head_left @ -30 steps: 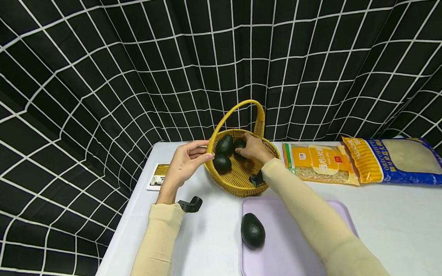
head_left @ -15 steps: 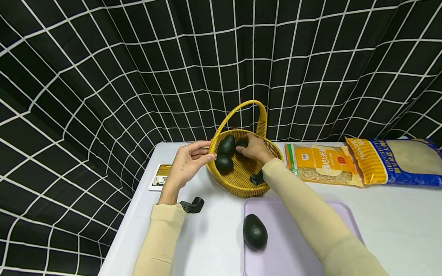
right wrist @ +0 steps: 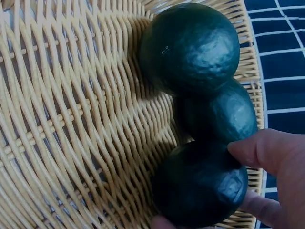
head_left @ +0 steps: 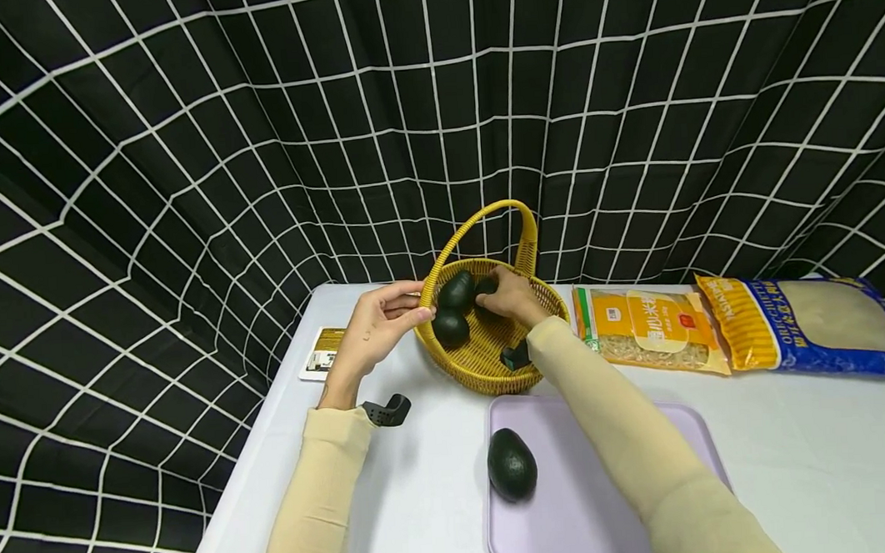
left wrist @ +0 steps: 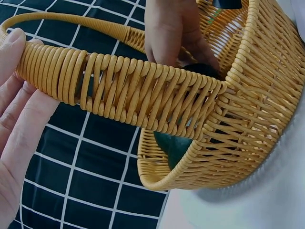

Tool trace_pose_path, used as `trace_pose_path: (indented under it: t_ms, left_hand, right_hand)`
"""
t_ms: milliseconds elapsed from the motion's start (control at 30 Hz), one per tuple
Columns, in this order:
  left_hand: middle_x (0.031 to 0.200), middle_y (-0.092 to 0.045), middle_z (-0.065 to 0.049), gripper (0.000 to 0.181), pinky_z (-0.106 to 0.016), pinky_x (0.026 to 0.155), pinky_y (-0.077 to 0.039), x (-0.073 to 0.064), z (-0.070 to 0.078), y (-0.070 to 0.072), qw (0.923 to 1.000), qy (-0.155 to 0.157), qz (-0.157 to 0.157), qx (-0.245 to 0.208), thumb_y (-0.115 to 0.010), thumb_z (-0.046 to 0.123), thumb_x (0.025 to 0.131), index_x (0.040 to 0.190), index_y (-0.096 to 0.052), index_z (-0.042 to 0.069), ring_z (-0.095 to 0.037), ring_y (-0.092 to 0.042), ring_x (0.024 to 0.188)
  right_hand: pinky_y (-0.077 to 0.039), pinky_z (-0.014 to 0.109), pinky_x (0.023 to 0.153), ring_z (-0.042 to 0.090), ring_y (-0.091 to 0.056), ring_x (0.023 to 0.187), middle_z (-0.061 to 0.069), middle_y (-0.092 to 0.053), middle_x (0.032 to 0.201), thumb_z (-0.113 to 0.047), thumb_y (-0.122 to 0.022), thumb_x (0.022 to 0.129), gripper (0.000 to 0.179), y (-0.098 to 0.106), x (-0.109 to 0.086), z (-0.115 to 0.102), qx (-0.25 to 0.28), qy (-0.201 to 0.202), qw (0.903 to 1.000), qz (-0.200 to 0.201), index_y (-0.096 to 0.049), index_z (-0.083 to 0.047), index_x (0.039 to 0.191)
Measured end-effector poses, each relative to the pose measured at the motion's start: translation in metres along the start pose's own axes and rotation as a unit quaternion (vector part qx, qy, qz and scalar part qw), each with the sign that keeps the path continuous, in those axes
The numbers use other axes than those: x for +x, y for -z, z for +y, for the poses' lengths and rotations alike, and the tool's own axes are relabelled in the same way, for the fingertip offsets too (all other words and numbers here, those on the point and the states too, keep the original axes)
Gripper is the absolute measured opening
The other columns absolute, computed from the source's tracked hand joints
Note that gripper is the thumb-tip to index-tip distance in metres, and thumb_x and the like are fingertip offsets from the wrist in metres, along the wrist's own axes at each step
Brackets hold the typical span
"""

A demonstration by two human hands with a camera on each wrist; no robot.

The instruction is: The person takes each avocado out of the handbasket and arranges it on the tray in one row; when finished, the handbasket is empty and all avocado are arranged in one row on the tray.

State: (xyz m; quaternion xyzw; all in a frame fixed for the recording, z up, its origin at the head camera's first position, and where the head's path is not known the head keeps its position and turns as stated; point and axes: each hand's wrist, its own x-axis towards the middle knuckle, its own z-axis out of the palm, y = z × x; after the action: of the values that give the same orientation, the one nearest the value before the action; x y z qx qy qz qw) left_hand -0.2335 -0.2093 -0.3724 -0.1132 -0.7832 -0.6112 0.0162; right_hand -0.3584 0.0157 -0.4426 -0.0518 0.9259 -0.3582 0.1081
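A yellow wicker basket stands on the table with its handle arching overhead. My left hand pinches the left side of that handle between thumb and fingers. Inside the basket, my right hand grips a dark green avocado, its thumb on top and fingertips at the side. Two more avocados lie against the left and back wall, one behind and one nearer. Another avocado rests on a lilac tray in front of the basket.
Right of the basket lie an orange food packet and a blue and yellow pasta bag. A small printed card lies left, behind my left wrist. Black curtain with white grid lines hangs behind the white table.
The head view has shifted slightly, moving the scene a little to the right. My left hand keeps its hold on the handle, and my right hand stays at the same avocado in the basket.
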Motion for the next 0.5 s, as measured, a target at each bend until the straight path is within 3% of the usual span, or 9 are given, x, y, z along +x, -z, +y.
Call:
trace_pose_path:
  t_ms: [267, 500]
  left_hand:
    - [0.111, -0.075, -0.019, 0.040, -0.027, 0.087, -0.059, 0.000, 0.000, -0.001, 1.0000, 0.002, 0.000, 0.005, -0.078, 0.007, 0.089, 0.128, -0.067, 0.002, -0.020, -0.075, 0.096]
    - [0.112, -0.074, -0.019, 0.041, -0.026, 0.086, -0.059, 0.000, 0.000, 0.000, 0.9999, 0.000, 0.002, 0.010, -0.078, 0.007, 0.089, 0.128, -0.067, 0.003, -0.019, -0.074, 0.096]
  right_hand:
    - [-0.044, 0.051, 0.110, 0.039, -0.052, 0.130, 0.023, -0.053, 0.144, -0.033, -0.067, 0.094, 0.062, 0.006, -0.005, 0.006, 0.008, 0.009, 0.9999, 0.007, -0.046, -0.006, 0.146]
    - [-0.054, 0.044, 0.088, 0.035, -0.061, 0.103, 0.022, -0.058, 0.136, -0.033, -0.065, 0.092, 0.059, 0.015, -0.010, 0.004, 0.036, 0.020, 0.9991, 0.010, -0.048, -0.008, 0.144]
